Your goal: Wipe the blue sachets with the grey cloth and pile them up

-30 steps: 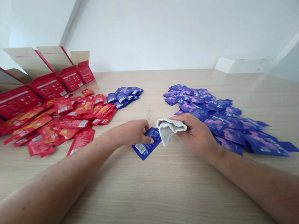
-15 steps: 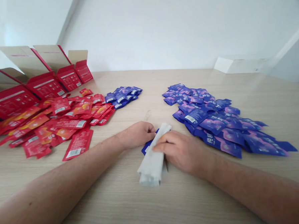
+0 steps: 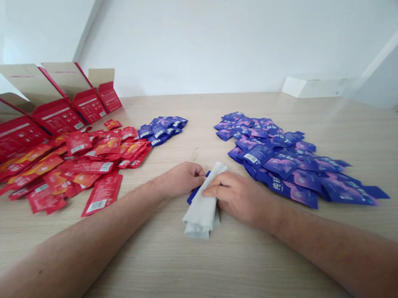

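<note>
A folded white cloth lies on the wooden table between my hands. My right hand rests on it, with the fingers pressing the cloth from the side. Under the cloth's upper part is a blue sachet, with only a small corner showing. My left hand pinches the sachet's edge beside the cloth, and most of the sachet is hidden.
Red sachets spread left, beside open red cartons. Small blue sachets lie beyond them. A large heap of purple-blue sachets lies to the right. A white box-like object stands at the far edge.
The cloth has gone from being lifted in my right hand to lying over the blue sachet, with my right hand pressing it. The last half second shows almost no movement.
</note>
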